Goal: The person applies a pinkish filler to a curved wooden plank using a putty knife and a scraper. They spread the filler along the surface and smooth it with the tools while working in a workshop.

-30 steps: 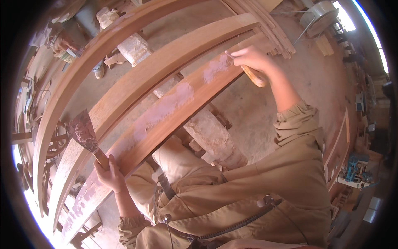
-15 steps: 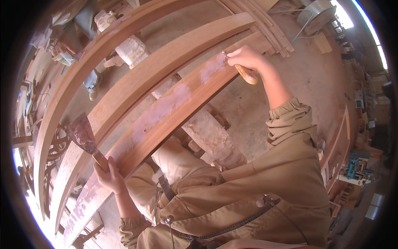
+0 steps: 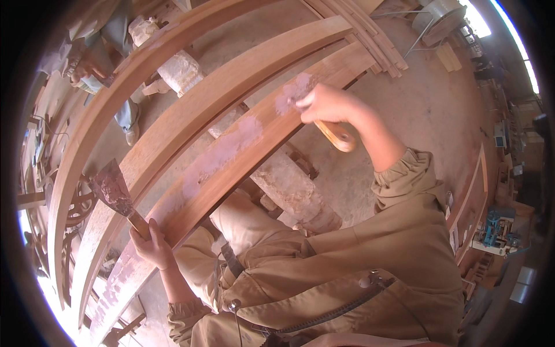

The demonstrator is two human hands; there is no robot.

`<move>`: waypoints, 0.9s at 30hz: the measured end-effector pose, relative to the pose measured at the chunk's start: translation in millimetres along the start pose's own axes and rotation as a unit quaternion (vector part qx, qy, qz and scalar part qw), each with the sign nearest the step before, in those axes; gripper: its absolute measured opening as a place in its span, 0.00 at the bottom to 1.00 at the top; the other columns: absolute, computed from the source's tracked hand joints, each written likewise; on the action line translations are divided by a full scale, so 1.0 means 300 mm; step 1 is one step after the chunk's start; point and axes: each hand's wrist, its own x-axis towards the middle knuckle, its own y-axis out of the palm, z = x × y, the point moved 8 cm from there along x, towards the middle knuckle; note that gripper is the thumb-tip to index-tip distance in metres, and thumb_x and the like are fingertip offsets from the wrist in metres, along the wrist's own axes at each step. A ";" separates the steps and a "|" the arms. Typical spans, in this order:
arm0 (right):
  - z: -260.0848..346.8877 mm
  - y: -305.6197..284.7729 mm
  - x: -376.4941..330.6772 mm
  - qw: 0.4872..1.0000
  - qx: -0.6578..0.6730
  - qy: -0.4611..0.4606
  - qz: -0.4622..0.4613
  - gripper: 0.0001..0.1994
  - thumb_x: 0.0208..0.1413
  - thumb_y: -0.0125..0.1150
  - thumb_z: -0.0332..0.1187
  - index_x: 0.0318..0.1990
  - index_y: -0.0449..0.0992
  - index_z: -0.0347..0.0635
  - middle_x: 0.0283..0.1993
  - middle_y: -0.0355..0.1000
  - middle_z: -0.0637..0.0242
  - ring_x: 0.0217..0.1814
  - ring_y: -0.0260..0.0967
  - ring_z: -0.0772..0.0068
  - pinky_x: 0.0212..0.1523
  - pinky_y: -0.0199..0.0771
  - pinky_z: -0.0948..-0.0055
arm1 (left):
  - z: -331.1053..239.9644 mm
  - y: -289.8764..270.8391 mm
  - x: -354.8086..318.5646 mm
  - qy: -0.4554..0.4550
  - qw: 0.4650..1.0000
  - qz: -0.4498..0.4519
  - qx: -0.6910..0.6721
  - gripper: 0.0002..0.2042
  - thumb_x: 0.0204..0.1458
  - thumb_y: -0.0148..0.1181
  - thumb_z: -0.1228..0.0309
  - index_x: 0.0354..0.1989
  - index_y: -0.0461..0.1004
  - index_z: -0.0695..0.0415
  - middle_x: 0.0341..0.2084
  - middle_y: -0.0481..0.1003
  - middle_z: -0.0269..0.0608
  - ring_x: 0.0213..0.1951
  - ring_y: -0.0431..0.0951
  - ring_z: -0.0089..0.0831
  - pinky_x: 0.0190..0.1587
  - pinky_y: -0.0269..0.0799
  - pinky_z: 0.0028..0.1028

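Note:
My left hand (image 3: 155,247) is closed round the wooden handle of a wide putty knife (image 3: 115,191), its blade loaded with purplish putty and held up over the beams at the left. My right hand (image 3: 332,105) grips a second scraper by its wooden handle (image 3: 337,136); the blade is mostly hidden behind the fingers. That hand is at the nearest wooden beam (image 3: 277,128), over a patch of purple-pink putty (image 3: 295,92). A longer smear of putty (image 3: 231,147) spreads along the middle of the same beam, and more lies at its lower left end.
Two more curved beams (image 3: 231,75) lie beyond, roughly parallel. A rough, plaster-crusted support (image 3: 298,191) runs beneath them. Thin wooden strips (image 3: 370,40) are stacked at the far ends. Another person (image 3: 95,75) stands at the upper left. A blue machine (image 3: 496,231) sits at the right.
My right hand has moved left and slightly down along the nearest beam with its scraper, whose handle has swung outward. The left hand and its putty knife have barely moved.

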 end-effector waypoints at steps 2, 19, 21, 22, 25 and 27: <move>-0.002 0.031 -0.017 0.994 -0.031 -0.041 0.095 0.20 0.36 0.59 0.37 0.42 0.79 0.45 0.35 0.76 0.55 0.32 0.72 0.69 0.35 0.70 0.73 | -0.010 0.010 0.000 0.008 1.000 -0.001 -0.002 0.13 0.47 0.61 0.65 0.32 0.70 0.62 0.16 0.68 0.37 0.16 0.67 0.25 0.20 0.63 0.25; 0.029 0.019 -0.137 0.990 0.040 0.066 -0.114 0.25 0.39 0.60 0.35 0.51 0.73 0.48 0.27 0.74 0.56 0.22 0.68 0.74 0.26 0.67 0.74 | -0.012 0.007 -0.002 0.014 1.000 0.003 0.003 0.12 0.47 0.61 0.66 0.27 0.68 0.61 0.14 0.67 0.38 0.16 0.67 0.25 0.21 0.64 0.26; 0.019 0.038 -0.089 0.992 0.056 0.089 -0.062 0.25 0.38 0.60 0.35 0.51 0.73 0.49 0.28 0.74 0.53 0.24 0.70 0.72 0.29 0.68 0.74 | -0.024 0.007 0.004 0.012 1.000 0.005 0.003 0.11 0.47 0.61 0.66 0.27 0.68 0.61 0.14 0.67 0.38 0.16 0.67 0.25 0.21 0.64 0.26; 0.023 0.048 -0.091 0.994 0.040 0.084 -0.058 0.25 0.38 0.60 0.35 0.51 0.73 0.48 0.30 0.74 0.53 0.27 0.71 0.69 0.32 0.69 0.73 | -0.019 0.010 0.007 0.028 1.000 -0.001 0.005 0.11 0.47 0.61 0.66 0.27 0.68 0.61 0.14 0.67 0.38 0.16 0.67 0.25 0.21 0.63 0.26; 0.039 0.070 -0.103 0.997 -0.006 0.072 -0.033 0.25 0.37 0.60 0.36 0.50 0.74 0.48 0.34 0.74 0.52 0.32 0.72 0.64 0.38 0.71 0.72 | -0.014 0.018 0.027 0.046 0.999 0.000 -0.018 0.11 0.47 0.61 0.67 0.27 0.68 0.62 0.13 0.67 0.38 0.15 0.66 0.24 0.20 0.63 0.25; 0.057 0.067 -0.107 0.997 -0.026 0.068 0.001 0.25 0.38 0.60 0.35 0.50 0.74 0.48 0.30 0.74 0.53 0.30 0.71 0.67 0.37 0.69 0.73 | -0.048 0.016 0.016 0.016 0.997 0.027 -0.071 0.11 0.47 0.61 0.67 0.28 0.68 0.62 0.13 0.66 0.37 0.15 0.66 0.23 0.19 0.62 0.25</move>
